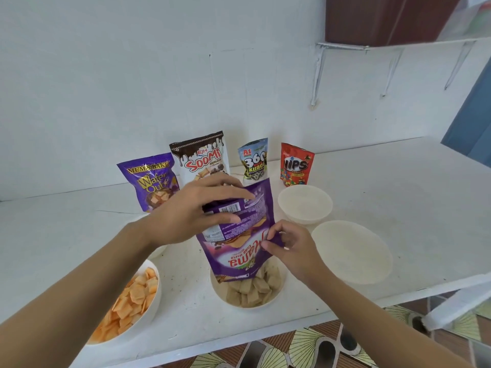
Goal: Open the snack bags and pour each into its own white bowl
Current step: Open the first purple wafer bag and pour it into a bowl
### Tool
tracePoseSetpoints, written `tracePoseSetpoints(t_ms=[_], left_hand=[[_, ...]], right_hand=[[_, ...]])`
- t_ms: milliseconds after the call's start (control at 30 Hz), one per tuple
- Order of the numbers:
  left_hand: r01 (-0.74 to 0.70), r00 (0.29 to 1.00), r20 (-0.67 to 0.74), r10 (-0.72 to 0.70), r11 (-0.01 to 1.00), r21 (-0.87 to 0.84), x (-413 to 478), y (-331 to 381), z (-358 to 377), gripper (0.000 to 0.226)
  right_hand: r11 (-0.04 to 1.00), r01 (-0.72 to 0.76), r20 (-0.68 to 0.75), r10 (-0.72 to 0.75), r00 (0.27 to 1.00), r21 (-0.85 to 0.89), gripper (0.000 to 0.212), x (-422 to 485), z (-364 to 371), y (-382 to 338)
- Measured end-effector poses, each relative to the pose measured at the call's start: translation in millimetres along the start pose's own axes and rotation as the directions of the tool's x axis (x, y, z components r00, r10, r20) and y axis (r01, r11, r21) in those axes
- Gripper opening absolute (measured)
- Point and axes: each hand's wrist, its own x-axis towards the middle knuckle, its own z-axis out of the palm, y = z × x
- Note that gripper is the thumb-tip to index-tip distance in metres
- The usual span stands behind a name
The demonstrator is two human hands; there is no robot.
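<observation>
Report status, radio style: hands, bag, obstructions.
Left hand grips upturned purple bag; right hand pinches its edge. Bag mouth over bowl of wafers. Nothing between them.

Soomi bag (199,158), 360 bag (254,163), Nips bag (296,166)

A white table (398,195) is set against a pale wall (132,75). At one o'clock a white shelf (393,45) is carried on metal brackets (317,75), with a brown box (385,19) on it. A blue panel (473,123) is seen at three o'clock, and a fan-patterned floor (305,343) at six.
</observation>
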Motion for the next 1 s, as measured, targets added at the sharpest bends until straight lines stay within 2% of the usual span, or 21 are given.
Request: tracePoseSetpoints(t_ms=[100,167,267,433,567,667,833,933,1000], left_hand=[[-0.048,0.998,-0.050,0.050,0.999,0.024,8,6,-12,0.041],[-0.025,0.999,-0.041,0.025,1.000,-0.001,11,7,-17,0.043],[0.001,1.000,-0.029,-0.001,1.000,0.004,8,4,-16,0.047],[0.023,0.999,0.023,-0.024,0.999,0.035,-4,-7,2,0.044],[-0.046,0.986,-0.157,0.056,0.997,0.061,5,5,-15,0.043],[-0.011,0.975,-0.222,0.013,1.000,0.007,10,14,-23,0.047],[0.074,0.997,-0.024,-0.073,0.997,0.025,0,2,2,0.042],[0.095,0.995,-0.019,-0.094,0.994,0.047,-3,3,5,0.038],[0.104,0.993,-0.053,-0.106,0.994,-0.042,1,10,-5,0.035]], right_hand=[[0.995,0.039,-0.005,-0.038,0.999,0.095,0.017,2,-1,-17],[0.992,0.024,0.005,-0.024,1.000,0.127,0.016,3,0,-23],[0.997,0.002,0.011,-0.003,1.000,0.083,0.005,3,2,-16],[0.999,-0.049,0.002,0.049,0.999,0.003,0.007,0,4,3],[0.994,0.074,-0.070,-0.068,0.995,0.086,0.008,4,5,-12],[0.990,0.086,-0.091,-0.076,0.993,0.114,0.017,7,4,-22],[0.997,0.030,-0.054,-0.026,0.998,0.065,0.009,0,5,0],[0.997,0.048,-0.055,-0.045,0.997,0.054,0.008,-2,5,0],[0.995,0.086,-0.069,-0.082,0.994,0.058,0.006,1,3,-12]])
